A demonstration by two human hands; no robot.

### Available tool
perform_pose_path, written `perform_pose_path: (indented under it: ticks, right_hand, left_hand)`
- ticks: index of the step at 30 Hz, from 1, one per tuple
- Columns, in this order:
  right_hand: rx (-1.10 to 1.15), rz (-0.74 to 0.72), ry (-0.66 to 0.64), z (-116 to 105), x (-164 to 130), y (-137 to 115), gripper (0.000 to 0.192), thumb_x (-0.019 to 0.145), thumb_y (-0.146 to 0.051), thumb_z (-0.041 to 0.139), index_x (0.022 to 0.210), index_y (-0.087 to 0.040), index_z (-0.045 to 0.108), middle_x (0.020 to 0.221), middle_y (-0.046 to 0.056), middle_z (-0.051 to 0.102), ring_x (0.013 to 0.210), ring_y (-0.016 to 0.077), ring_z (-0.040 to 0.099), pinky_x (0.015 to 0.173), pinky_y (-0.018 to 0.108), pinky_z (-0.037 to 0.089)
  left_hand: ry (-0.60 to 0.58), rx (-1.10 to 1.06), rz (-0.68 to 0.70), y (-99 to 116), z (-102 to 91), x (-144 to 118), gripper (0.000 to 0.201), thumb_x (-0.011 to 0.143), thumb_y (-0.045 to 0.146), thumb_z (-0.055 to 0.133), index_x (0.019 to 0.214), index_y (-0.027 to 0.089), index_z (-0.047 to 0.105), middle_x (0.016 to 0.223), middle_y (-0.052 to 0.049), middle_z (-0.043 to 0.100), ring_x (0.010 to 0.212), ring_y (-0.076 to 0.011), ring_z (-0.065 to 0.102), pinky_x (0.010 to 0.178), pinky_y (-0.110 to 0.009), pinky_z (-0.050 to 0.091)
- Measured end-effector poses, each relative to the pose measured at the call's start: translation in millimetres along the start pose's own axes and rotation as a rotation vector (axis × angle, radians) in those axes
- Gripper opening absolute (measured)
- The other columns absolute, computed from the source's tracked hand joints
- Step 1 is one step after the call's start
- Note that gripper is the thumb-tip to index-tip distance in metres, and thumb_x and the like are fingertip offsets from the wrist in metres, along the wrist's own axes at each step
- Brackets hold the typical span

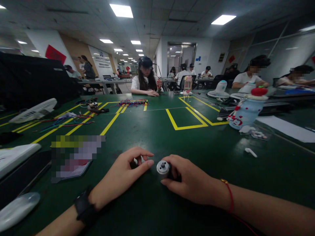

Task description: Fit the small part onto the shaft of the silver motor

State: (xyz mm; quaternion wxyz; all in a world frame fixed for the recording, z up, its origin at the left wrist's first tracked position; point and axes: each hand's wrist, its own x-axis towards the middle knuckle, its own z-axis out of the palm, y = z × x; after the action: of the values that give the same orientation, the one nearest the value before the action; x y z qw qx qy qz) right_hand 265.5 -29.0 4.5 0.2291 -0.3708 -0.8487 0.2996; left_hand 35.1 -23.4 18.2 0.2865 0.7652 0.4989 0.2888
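My right hand (190, 178) grips a small silver cylindrical motor (162, 167) that stands upright on the green table (157, 137), its shaft end facing up. My left hand (125, 173) rests just left of the motor, with fingers curled around a small dark part that is mostly hidden. A black watch sits on my left wrist and a red string on my right wrist.
A white earbud-like piece (251, 152) lies to the right. A snowman-shaped bottle (247, 109) and white paper (287, 127) stand farther right. White fan parts (34, 111) and coloured wires (133, 103) lie at the left and centre back. Other people sit at the far side.
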Motion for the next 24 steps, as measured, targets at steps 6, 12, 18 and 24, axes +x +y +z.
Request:
perform_pose_path:
  ticks: [6,12,18,24]
  right_hand:
    - [0.014,-0.054,0.021,4,3,-1,0.026,0.080,-0.022,0.065,0.104,-0.020,0.054,0.086,-0.001,0.054,0.067,0.0114,0.047,0.060,0.025,0.039]
    - [0.004,-0.058,0.036,3,2,-1,0.024,0.079,-0.021,0.067,0.100,-0.019,0.055,0.085,-0.002,0.054,0.067,0.0112,0.047,0.060,0.025,0.038]
    - [0.011,-0.021,0.012,1,1,1,0.030,0.079,-0.022,0.066,0.108,-0.019,0.055,0.089,0.000,0.055,0.069,0.0124,0.049,0.060,0.025,0.040]
    - [0.015,0.002,0.012,1,1,2,0.028,0.080,-0.023,0.065,0.107,-0.020,0.056,0.087,0.000,0.055,0.068,0.0129,0.049,0.060,0.026,0.040]
  left_hand:
    - [0.024,-0.033,0.152,20,9.3,-7,0.015,0.091,0.030,0.058,0.101,0.029,0.070,0.090,0.001,0.060,0.084,-0.0156,0.057,0.075,-0.029,0.044]
    - [0.094,-0.099,0.142,21,6.7,-5,0.012,0.091,0.030,0.060,0.094,0.029,0.072,0.086,0.001,0.057,0.081,-0.0150,0.057,0.072,-0.028,0.043]
    - [-0.106,-0.047,0.104,-4,-3.2,-2,0.012,0.088,0.030,0.063,0.092,0.032,0.075,0.085,0.001,0.055,0.081,-0.0154,0.056,0.073,-0.027,0.042]
    - [-0.247,0.070,0.145,-20,3.4,0,0.009,0.083,0.032,0.069,0.087,0.033,0.077,0.092,0.001,0.059,0.090,-0.0175,0.056,0.081,-0.030,0.042]
